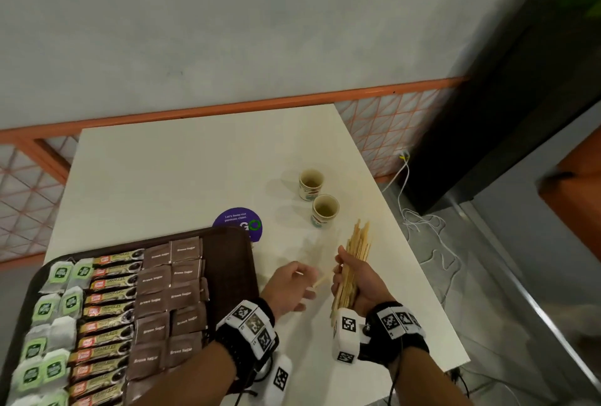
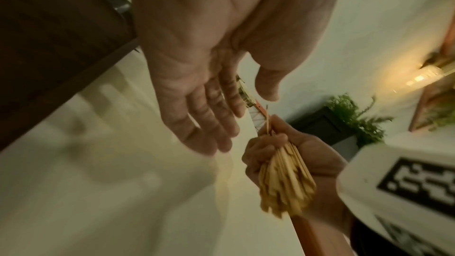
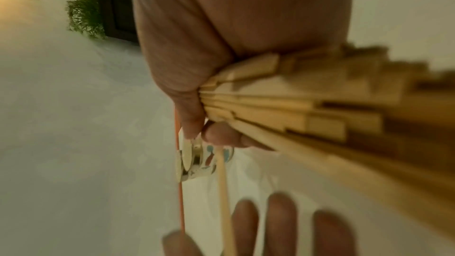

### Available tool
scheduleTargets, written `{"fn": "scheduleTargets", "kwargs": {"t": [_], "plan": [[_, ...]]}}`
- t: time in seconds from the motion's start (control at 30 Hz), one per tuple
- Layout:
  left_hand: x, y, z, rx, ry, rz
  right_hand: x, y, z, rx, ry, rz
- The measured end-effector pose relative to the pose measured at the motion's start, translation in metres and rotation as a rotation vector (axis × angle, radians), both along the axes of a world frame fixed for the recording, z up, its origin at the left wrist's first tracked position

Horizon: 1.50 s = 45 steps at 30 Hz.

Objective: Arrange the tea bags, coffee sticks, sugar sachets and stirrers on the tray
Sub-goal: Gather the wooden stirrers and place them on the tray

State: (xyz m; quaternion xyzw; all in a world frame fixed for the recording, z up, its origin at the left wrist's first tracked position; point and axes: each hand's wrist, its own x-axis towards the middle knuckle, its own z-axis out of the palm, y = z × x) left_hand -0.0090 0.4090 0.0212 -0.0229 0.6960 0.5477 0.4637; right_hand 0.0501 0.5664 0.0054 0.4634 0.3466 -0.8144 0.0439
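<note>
My right hand (image 1: pixel 349 275) grips a thick bundle of wooden stirrers (image 1: pixel 357 252) upright over the white table, right of the tray. One single stirrer (image 1: pixel 320 282) pokes out leftward from the bundle toward my left hand (image 1: pixel 296 285). The left hand's fingers (image 2: pixel 206 120) are straight and spread, holding nothing. The brown tray (image 1: pixel 227 262) holds green tea bags (image 1: pixel 61 275) on the left, coffee sticks (image 1: pixel 110 295) in the middle and brown sugar sachets (image 1: pixel 172 295) on the right. In the right wrist view the lone stirrer (image 3: pixel 224 192) runs down between the left fingertips (image 3: pixel 280 217).
Two paper cups (image 1: pixel 311 182) (image 1: pixel 325 210) stand on the table beyond my hands. A purple round sticker (image 1: pixel 239 220) lies by the tray's far corner. A bare strip of tray runs right of the sachets. The table's right edge (image 1: pixel 422 275) is close to my right hand.
</note>
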Motion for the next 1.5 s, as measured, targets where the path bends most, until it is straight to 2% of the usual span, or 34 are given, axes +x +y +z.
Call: {"fn": "scheduleTargets", "kwargs": {"t": [0.07, 0.13, 0.23, 0.3, 0.4, 0.47, 0.57, 0.63, 0.73, 0.8, 0.87, 0.93, 1.03, 1.1, 1.17, 1.3, 1.5], "plan": [[0.004, 0.001, 0.006, -0.026, -0.117, -0.078, -0.006, -0.004, 0.004, 0.002, 0.019, -0.026], [0.006, 0.004, 0.009, -0.016, -0.231, -0.076, -0.011, -0.008, 0.012, 0.012, 0.064, -0.065], [0.004, 0.005, 0.008, 0.038, -0.365, 0.045, -0.014, -0.012, 0.028, 0.047, 0.181, -0.201], [0.003, 0.004, 0.007, 0.108, -0.483, 0.133, -0.011, -0.016, 0.043, 0.190, 0.275, -0.258], [0.001, 0.005, 0.008, 0.287, -0.656, 0.214, -0.005, -0.031, 0.078, 0.590, 0.389, -0.123], [0.001, 0.006, 0.018, 0.398, -0.697, 0.194, 0.000, -0.045, 0.098, 0.764, 0.464, 0.009], [0.001, 0.005, 0.034, 0.564, -0.707, 0.187, 0.004, -0.062, 0.100, 0.802, 0.533, 0.175], [0.002, 0.002, 0.039, 0.637, -0.697, 0.176, 0.004, -0.067, 0.094, 0.832, 0.542, 0.212], [0.006, -0.002, 0.043, 0.652, -0.706, 0.217, -0.001, -0.076, 0.086, 0.845, 0.502, 0.203], [0.009, -0.002, 0.047, 0.594, -0.699, 0.249, -0.005, -0.081, 0.082, 0.907, 0.428, 0.228], [0.005, -0.007, 0.047, 0.449, -0.579, 0.267, -0.006, -0.077, 0.081, 0.940, 0.401, 0.304], [-0.010, -0.023, 0.045, 0.317, -0.374, 0.349, -0.001, -0.064, 0.082, 1.027, 0.395, 0.488], [-0.029, -0.046, 0.054, 0.308, -0.098, 0.531, 0.005, -0.054, 0.081, 1.351, 0.221, 1.081], [-0.023, -0.045, 0.062, 0.225, 0.063, 0.428, 0.005, -0.064, 0.082, 1.489, 0.140, 1.346], [-0.011, -0.042, 0.061, 0.151, 0.124, 0.266, 0.004, -0.079, 0.081, 1.514, 0.194, 1.390], [-0.008, -0.059, 0.057, 0.171, 0.094, 0.307, -0.002, -0.099, 0.082, 1.505, 0.185, 1.447], [0.007, -0.103, 0.043, -0.129, 0.645, 0.153, -0.018, -0.143, 0.069, 1.461, 0.116, 1.675]]}}
